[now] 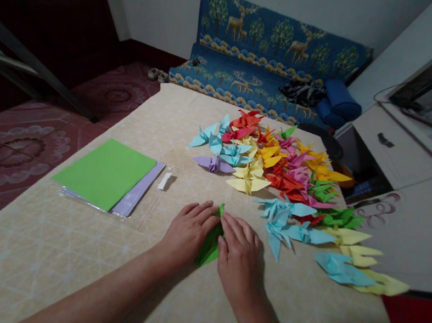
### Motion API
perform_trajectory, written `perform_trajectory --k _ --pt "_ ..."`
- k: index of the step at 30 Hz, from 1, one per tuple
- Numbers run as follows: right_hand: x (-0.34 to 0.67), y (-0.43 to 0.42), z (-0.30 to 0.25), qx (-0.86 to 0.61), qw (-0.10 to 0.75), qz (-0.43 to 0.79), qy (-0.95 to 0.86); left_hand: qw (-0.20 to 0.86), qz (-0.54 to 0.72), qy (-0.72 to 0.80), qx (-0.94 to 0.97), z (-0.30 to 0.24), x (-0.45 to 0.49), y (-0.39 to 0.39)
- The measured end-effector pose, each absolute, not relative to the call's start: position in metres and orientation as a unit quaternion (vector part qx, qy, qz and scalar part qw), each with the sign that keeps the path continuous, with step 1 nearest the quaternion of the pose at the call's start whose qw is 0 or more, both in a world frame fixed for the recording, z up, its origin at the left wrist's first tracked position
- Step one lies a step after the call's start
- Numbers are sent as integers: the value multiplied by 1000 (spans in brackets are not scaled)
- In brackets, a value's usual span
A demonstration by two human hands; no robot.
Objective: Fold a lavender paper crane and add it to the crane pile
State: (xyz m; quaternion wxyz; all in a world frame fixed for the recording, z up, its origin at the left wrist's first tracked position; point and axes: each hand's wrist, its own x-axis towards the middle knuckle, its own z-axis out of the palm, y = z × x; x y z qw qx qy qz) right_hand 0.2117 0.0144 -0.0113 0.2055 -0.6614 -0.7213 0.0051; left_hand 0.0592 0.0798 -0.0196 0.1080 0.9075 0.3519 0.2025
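Observation:
A partly folded green paper piece (210, 243) lies on the beige table (71, 247), between my two hands. My left hand (186, 232) rests flat on its left side, fingers stretched out and pressing the paper. On the right side my right hand (240, 255) does the same, fingers together and flat. Both sets of fingertips meet near the paper's pointed top end. Most of the green piece is hidden under my hands.
A heap of many coloured paper cranes (280, 178) spreads over the table's right half. A stack of green and lilac paper sheets (107, 174) in a clear sleeve lies at left, a small white strip (164, 180) beside it. A blue sofa (267, 59) stands behind, a white cabinet (413, 179) at right.

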Motion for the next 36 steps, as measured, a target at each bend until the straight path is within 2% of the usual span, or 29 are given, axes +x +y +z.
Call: perform_trajectory --k 36 --pt "199 18 -10 -668 156 -24 -728 108 198 361 905 -18 60 78"
